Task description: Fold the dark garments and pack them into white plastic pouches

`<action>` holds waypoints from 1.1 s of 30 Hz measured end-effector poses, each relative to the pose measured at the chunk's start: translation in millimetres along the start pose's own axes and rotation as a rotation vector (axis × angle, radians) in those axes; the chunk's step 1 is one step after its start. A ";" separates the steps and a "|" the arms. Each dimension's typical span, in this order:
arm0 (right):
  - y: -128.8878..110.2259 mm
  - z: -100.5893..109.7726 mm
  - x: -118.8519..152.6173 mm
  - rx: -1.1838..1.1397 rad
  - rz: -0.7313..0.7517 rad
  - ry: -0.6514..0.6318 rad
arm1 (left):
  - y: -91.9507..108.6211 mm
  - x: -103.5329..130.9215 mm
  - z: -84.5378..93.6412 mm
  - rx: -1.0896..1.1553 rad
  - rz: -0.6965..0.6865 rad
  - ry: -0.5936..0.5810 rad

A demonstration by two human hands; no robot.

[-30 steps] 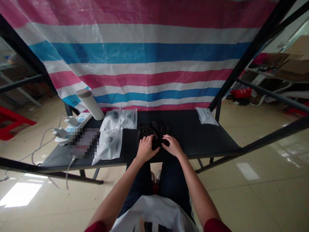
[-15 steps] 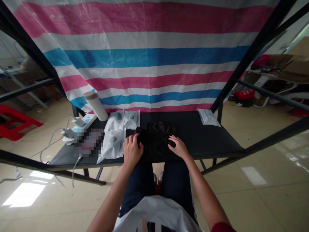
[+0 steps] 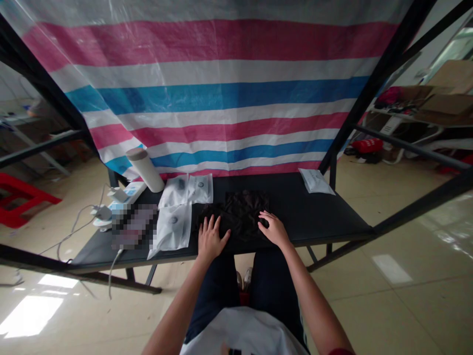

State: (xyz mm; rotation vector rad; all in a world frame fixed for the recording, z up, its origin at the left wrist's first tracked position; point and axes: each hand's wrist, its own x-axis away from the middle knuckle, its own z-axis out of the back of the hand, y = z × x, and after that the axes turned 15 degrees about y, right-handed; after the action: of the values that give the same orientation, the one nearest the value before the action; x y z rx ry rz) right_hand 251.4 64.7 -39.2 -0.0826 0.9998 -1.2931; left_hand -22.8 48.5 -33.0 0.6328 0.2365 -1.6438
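A crumpled piece of thin black cloth (image 3: pixel 244 212), perhaps a garment, lies spread on the black tabletop in front of me. My left hand (image 3: pixel 211 239) rests palm down on its near left part, fingers spread and thumb out to the right. At the cloth's right edge, my right hand (image 3: pixel 274 229) has curled fingers and thumb around a bit of the fabric. The cloth's exact shape is hard to make out against the dark surface. Just left of my left hand lies a frosted white packet (image 3: pixel 173 227).
Two more frosted packets (image 3: pixel 174 191) (image 3: pixel 200 189) lie behind it, beside a white bottle (image 3: pixel 150 172). A power strip (image 3: pixel 127 195) and a blurred-out item (image 3: pixel 135 226) are at the left. Another packet (image 3: pixel 316 181) lies far right. A striped sheet (image 3: pixel 221 93) hangs behind the table.
My left hand has let go of a bunched part of the cloth, shifted right and flattened on it. The cloth's left part now lies flatter. My right hand stays at the right edge.
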 end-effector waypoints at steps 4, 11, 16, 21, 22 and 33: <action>0.5 0.6 0.2 -0.014 -0.009 0.008 | 1.6 -0.1 0.6 0.012 0.001 0.015; -0.1 0.7 -0.5 -0.039 -0.028 0.033 | 0.7 0.8 -0.2 0.027 0.007 0.030; 1.1 -1.6 -0.4 -0.055 -0.039 0.056 | 0.7 0.1 -0.6 0.030 0.009 0.036; 3.8 -1.4 -1.4 -0.125 -0.110 0.094 | 0.8 -1.0 -2.4 0.036 0.007 0.034; 4.9 -0.6 -1.6 -0.153 -0.144 0.110 | 0.9 -1.5 -2.6 0.042 0.007 0.034; 22.1 0.4 1.3 -0.416 -0.442 0.339 | -1.1 31.6 18.3 0.169 0.041 0.259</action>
State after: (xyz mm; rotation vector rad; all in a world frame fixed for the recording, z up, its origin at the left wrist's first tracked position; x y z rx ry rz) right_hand 268.3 70.8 -52.2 -0.4351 1.5984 -1.5065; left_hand -30.4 12.8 -34.7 0.9750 0.2722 -1.5510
